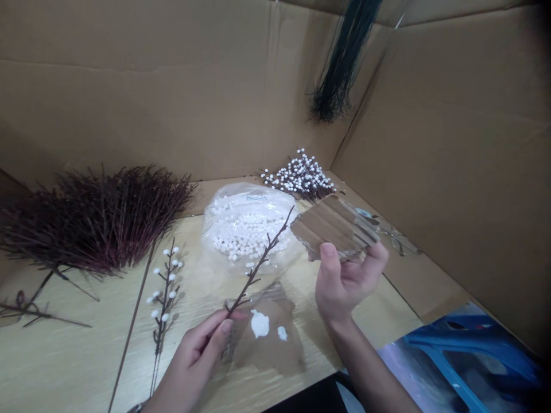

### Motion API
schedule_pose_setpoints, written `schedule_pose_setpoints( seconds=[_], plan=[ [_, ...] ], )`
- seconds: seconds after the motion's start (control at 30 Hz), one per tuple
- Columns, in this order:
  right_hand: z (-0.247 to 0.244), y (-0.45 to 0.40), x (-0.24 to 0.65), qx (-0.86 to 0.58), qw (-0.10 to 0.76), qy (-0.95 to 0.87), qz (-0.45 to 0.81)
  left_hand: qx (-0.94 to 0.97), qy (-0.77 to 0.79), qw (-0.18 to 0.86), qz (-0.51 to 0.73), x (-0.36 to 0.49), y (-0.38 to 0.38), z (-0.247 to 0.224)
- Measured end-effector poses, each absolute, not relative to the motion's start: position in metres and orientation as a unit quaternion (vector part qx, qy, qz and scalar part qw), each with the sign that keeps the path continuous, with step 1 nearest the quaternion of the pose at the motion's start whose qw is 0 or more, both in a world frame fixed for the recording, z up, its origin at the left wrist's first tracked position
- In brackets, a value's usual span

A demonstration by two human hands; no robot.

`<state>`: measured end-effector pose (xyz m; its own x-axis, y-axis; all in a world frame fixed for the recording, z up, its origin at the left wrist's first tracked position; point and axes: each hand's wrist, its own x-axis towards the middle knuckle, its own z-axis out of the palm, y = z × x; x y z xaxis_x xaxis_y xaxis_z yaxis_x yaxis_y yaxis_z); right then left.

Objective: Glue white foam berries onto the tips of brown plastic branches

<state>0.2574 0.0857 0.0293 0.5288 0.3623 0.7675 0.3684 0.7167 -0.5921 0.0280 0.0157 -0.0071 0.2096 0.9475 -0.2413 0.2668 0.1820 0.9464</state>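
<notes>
Between the thumb and fingers of my left hand (204, 344) is a bare brown artificial twig (262, 258), tilted up to the right. My right hand (346, 281) grips a torn piece of cardboard (333, 223), thumb on its near face. Below them a second cardboard piece (275, 355) lies on the table, bearing two patches of white paste (260, 323). Behind the twig sits a clear plastic bag of white beads (241, 229). To the left of my left hand lies a twig with white berries (165, 287).
A large heap of bare dark twigs (99, 218) lies at the left. White-berried twigs (301, 175) are piled at the back, near cardboard walls (451, 143). Dark green wires (344, 69) hang above. A blue plastic stool or chair (469, 350) stands at lower right.
</notes>
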Motion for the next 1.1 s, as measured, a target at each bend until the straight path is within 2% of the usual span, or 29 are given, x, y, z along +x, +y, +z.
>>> schedule_pose_setpoints(
  seconds=[0.17, 0.73, 1.1],
  plan=[
    [0.0271, 0.0868, 0.2573, -0.382, 0.783, -0.490, 0.016, 0.550, 0.552, 0.551, 0.298, 0.0262, 0.0145, -0.0097],
    [0.0323, 0.0870, 0.2585, -0.378, 0.783, -0.492, -0.045, 0.552, 0.558, 0.545, 0.296, 0.0283, 0.0139, -0.0040],
    [0.0301, 0.0856, 0.2586, -0.387, 0.781, -0.490, -0.014, 0.551, 0.562, 0.540, 0.299, 0.0305, 0.0163, -0.0016]
  ],
)
